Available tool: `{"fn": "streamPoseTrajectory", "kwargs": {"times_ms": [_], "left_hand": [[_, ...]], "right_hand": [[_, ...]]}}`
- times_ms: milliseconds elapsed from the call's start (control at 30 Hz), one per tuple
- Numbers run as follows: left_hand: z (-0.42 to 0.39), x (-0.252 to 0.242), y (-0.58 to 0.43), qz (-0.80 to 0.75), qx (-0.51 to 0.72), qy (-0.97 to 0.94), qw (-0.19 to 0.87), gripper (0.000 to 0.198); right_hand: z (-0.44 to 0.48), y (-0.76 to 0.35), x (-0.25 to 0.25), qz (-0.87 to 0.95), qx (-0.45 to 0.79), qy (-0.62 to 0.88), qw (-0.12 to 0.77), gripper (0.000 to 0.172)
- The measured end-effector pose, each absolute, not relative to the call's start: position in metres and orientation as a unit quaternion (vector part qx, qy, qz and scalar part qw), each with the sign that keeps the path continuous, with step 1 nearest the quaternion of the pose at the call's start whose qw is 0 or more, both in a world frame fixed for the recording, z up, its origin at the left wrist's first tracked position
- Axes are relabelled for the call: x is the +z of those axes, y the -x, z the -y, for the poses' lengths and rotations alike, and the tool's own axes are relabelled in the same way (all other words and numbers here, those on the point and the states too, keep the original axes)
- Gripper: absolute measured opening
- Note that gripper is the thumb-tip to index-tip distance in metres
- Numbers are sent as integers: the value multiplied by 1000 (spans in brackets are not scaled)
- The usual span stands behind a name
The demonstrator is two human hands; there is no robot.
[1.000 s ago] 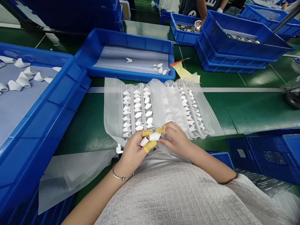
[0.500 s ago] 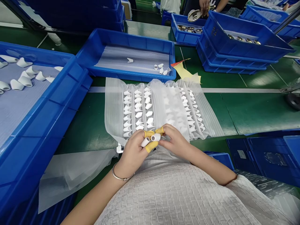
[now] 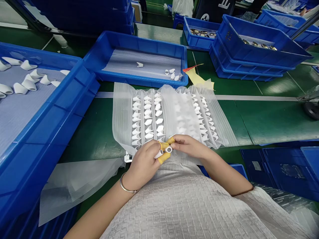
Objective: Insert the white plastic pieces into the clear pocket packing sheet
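Observation:
My left hand (image 3: 147,159), with yellow finger covers, is closed on two small white tubular pieces (image 3: 159,154). My right hand (image 3: 186,145), its index fingertip also in yellow, pinches beside the second white piece (image 3: 168,149); whether it grips that piece is too small to tell. Beyond my hands lies a translucent plastic sheet (image 3: 123,113) with rows of white pieces (image 3: 148,121) in its sleeves. Part of the sheet is folded over the middle rows and blurs them.
A blue tray (image 3: 139,79) behind the sheet holds several white pieces, as does a large blue bin (image 3: 72,89) at left. Stacked blue bins (image 3: 249,66) with metallic parts stand at back right. Yellow paper (image 3: 196,78) lies behind the sheet.
Both my hands have shifted slightly right, and the right fingers have moved onto the yellow-covered left fingertips. The other person's hands and the metallic part at the back have left view.

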State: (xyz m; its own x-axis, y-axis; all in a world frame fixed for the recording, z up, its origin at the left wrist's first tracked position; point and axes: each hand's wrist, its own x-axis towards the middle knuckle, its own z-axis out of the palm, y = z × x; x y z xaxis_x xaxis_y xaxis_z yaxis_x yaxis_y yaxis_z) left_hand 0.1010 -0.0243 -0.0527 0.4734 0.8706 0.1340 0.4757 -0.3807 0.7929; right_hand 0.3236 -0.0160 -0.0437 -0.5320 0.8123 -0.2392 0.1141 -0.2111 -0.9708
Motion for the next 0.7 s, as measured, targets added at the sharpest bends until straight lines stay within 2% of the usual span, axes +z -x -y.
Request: {"fn": "streamPoseTrajectory", "kwargs": {"times_ms": [67,133,267,367,500,700], "left_hand": [[24,-53,-100,-437,294,-761,379,13],[23,-55,-99,-468,331,-702,423,20],[23,-60,-96,-501,382,-554,544,40],[22,-63,-96,-496,373,-517,590,38],[22,-65,-99,-487,377,-488,618,37],[19,-62,-101,-484,349,-486,639,45]], "right_hand": [[11,-327,-47,521,694,414,277,28],[4,-333,-48,492,678,449,312,31],[-11,-344,-49,528,526,547,381,21],[-19,-346,-57,621,394,598,319,10],[-22,-339,-71,708,265,624,199,18],[-20,-330,-76,759,166,627,50,22]]}}
